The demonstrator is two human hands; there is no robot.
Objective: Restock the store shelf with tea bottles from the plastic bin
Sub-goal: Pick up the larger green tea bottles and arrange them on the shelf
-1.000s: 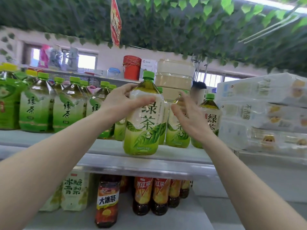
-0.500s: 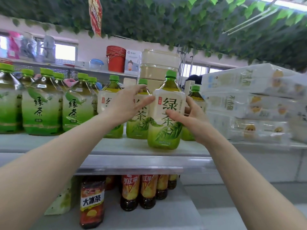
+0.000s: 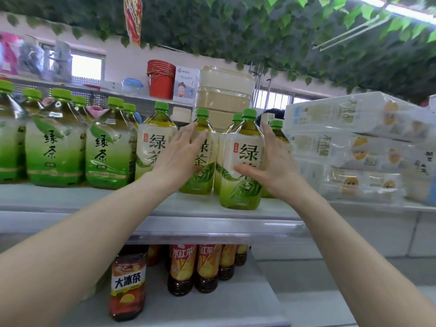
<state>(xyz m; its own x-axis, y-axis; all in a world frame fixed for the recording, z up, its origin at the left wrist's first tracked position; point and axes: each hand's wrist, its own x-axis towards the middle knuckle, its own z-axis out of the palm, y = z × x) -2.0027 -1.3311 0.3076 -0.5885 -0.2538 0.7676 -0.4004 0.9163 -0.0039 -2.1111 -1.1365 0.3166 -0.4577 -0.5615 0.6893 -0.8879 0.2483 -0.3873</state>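
Shelf point(image 3: 165, 208) already carries a row of green tea bottles; front bottle point(image 3: 243, 161) stands upright near its edge. Right hand point(image 3: 273, 161) cups it, thumb across the label; left hand point(image 3: 181, 156) rests flat-fingered on neighbouring bottle point(image 3: 204, 161). Bin unseen, remaining stock unknown.

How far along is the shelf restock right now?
Done: several green tea bottles already stand in rows on the upper shelf. In hand: the front bottle stands near the shelf edge, the right hand cupping its side with thumb across the label, while the left hand rests open against the neighbouring bottle. Left: cannot say, since the bin is out of view.
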